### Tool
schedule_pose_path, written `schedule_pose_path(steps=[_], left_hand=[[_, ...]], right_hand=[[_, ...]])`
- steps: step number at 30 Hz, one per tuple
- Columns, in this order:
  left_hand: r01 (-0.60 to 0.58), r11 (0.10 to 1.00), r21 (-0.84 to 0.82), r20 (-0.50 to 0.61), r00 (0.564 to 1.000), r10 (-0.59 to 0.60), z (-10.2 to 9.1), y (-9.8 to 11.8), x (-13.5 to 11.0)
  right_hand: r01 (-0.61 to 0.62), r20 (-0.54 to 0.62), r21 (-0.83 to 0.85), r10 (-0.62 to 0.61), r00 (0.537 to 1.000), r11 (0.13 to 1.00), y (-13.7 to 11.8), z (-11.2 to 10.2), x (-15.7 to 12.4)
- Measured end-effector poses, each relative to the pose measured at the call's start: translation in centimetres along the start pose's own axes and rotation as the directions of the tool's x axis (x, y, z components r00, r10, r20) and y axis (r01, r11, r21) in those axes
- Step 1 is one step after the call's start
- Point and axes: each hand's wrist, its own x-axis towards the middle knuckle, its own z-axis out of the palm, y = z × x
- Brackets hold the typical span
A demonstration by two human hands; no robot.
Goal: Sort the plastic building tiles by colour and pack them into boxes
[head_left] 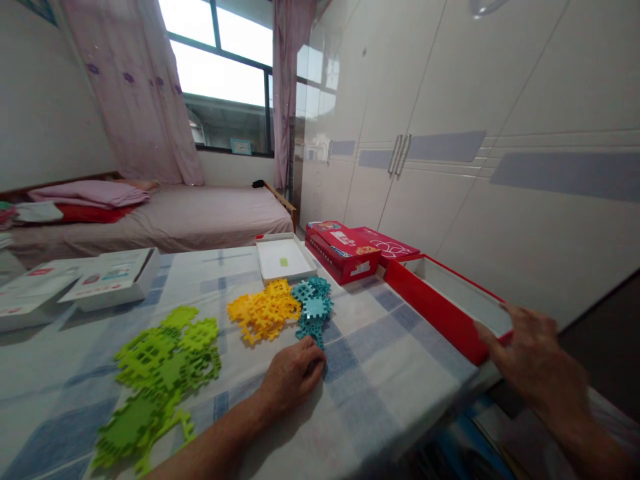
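My left hand (295, 373) rests on the checked tablecloth with its fingers curled in, and I see nothing in it. Its knuckles are at the near edge of a pile of teal interlocking plastic pieces (315, 308). Just beyond and to the left lies a pile of yellow pieces (265, 310). A larger heap of green pieces (165, 360) spreads out left of my forearm. At the table's right edge, my right hand (540, 353) grips the near end of a long open red box (435, 310), thumb on one side and fingers across the rim. The box's visible inside is pale.
A white tray-like box lid (286, 260) lies behind the pieces. Beside it are a closed red box (343, 250) and a flat red box (387, 243). White boxes (113, 280) stand at the left. A bed (215, 210) and wardrobe (430, 100) are beyond the table.
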Motion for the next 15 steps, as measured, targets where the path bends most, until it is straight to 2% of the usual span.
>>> schedule_pose_path(steps=[2, 4, 7, 10, 13, 15], left_hand=[[0.002, 1.000, -0.001, -0.003, 1.000, -0.002, 0.0, 0.1, 0.0], [0.005, 1.000, -0.001, -0.003, 1.000, -0.005, -0.1, 0.1, 0.0], [0.004, 1.000, -0.003, -0.003, 1.000, -0.004, 0.0, 0.1, 0.0], [-0.005, 1.000, -0.008, -0.015, 1.000, 0.005, 0.1, 0.0, 0.0], [-0.007, 1.000, -0.006, -0.031, 0.999, 0.007, 0.2, -0.1, 0.0], [0.000, 1.000, 0.001, -0.052, 0.999, 0.000, 0.2, 0.0, 0.0]], right_hand=[[0.019, 0.022, 0.085, -0.021, 1.000, 0.996, -3.6, 0.2, 0.7], [0.087, 0.152, 0.319, -0.142, 0.978, 0.944, -7.6, 1.7, 1.4], [0.118, 0.314, 0.568, -0.348, 0.883, 0.814, -13.4, 5.6, 2.8], [0.121, 0.376, 0.635, -0.443, 0.814, 0.763, -18.5, 10.0, 4.8], [0.082, 0.454, 0.604, -0.427, 0.782, 0.793, -22.1, 13.6, 6.8], [0.033, 0.516, 0.580, -0.398, 0.759, 0.814, -23.6, 15.3, 7.7]])
